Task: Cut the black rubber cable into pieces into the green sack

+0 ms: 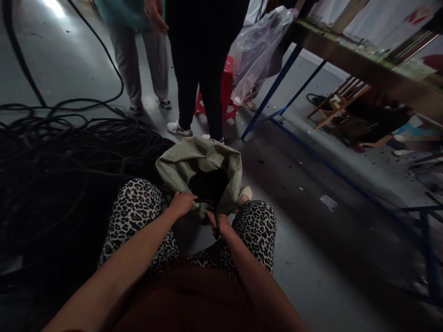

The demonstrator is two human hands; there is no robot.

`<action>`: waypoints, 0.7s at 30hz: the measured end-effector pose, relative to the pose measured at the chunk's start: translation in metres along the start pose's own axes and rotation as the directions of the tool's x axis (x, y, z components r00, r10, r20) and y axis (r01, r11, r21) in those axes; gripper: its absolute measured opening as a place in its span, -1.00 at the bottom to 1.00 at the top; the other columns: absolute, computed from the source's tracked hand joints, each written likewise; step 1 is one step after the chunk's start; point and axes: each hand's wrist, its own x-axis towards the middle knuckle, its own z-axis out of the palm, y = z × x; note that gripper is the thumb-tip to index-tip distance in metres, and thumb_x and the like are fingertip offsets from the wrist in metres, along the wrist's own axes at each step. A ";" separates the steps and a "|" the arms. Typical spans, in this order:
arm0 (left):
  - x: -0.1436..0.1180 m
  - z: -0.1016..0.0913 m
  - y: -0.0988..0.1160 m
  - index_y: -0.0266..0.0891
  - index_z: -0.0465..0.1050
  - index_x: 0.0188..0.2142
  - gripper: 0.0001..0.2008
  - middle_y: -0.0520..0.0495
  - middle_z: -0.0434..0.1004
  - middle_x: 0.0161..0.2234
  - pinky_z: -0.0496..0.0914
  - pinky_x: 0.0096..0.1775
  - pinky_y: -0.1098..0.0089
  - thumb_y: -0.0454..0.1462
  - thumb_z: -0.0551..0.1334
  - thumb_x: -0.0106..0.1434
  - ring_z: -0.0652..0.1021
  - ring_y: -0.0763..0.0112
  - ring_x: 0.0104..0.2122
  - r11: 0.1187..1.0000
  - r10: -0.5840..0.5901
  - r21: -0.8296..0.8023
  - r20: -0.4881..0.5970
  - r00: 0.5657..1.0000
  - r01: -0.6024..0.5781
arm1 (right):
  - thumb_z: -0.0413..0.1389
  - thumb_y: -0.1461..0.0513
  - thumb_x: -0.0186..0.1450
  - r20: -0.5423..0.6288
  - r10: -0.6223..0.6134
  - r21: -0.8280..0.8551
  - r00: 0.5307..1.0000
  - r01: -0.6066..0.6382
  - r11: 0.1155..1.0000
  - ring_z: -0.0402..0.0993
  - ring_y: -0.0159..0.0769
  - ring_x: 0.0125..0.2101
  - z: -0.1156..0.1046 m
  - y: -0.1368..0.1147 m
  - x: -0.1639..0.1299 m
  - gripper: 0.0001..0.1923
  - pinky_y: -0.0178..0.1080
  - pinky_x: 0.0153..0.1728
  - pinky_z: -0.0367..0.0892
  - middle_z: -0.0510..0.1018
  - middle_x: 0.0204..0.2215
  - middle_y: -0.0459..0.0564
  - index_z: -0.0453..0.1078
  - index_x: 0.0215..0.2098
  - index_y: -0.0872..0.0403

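Woven pale-green plastic makes up the open sack (180, 162) that stands on the grey concrete floor (311, 258) between the person's leopard-print knees (138, 203); its mouth gapes dark, and what lies inside cannot be made out. The left hand (182, 203) is closed over the near rim of the sack, fingers curled on the fabric. Just to the right of that grip, the right hand (221, 223) is closed too, pinching the same rim together with a thin black cord or strap (217, 228) that hangs down from the fist; whether the cord belongs to the sack cannot be told.

Left of both grips, close against the left knee, a large heap of black rubber cable (69, 157) sprawls over the floor, with loose loops running off toward the far wall. Straight beyond the sack, two other people stand near it, one in black trousers (204, 78), one in light grey trousers (138, 60) with a hand (155, 16) hanging at the side. Behind them sits a red plastic stool (226, 90). Up and to the right of the grips, a clear plastic bag (259, 46) hangs from the corner of a long wooden tabletop (363, 64) on blue metal legs (273, 90), with wooden frames stacked beneath.
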 end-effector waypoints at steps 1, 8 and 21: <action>0.000 0.001 0.000 0.01 0.46 -0.08 -0.67 -0.04 0.54 -0.12 0.21 -0.03 0.26 -0.27 0.07 0.21 0.46 0.26 -0.07 1.000 -0.002 -0.001 -0.002 1.000 0.002 | 0.09 -0.01 0.23 0.000 0.003 -0.006 1.000 -0.003 1.000 0.10 -0.52 -0.84 0.000 0.000 0.000 -0.59 -0.43 -0.85 0.13 0.18 -0.81 -0.20 0.21 -0.58 0.11; 0.002 0.003 -0.001 0.01 0.49 -0.11 -0.68 -0.04 0.55 -0.15 0.21 -0.04 0.26 -0.28 0.10 0.18 0.47 0.24 -0.08 1.000 -0.003 -0.024 -0.004 1.000 0.003 | 0.09 0.01 0.22 -0.008 0.030 -0.089 1.000 -0.031 0.996 0.12 -0.50 -0.87 0.001 0.001 -0.001 -0.61 -0.45 -0.86 0.11 0.16 -0.85 -0.20 0.21 -0.58 0.11; -0.001 -0.002 -0.005 -0.03 0.45 -0.06 -0.66 -0.06 0.53 -0.09 0.20 -0.07 0.25 -0.28 0.08 0.21 0.45 0.23 -0.05 0.999 -0.029 0.016 -0.023 0.999 0.029 | 0.05 -0.07 0.23 0.011 0.073 -0.031 0.997 -0.073 0.997 0.13 -0.48 -0.88 -0.002 0.004 0.000 -0.56 -0.44 -0.87 0.13 0.19 -0.86 -0.22 0.22 -0.52 0.12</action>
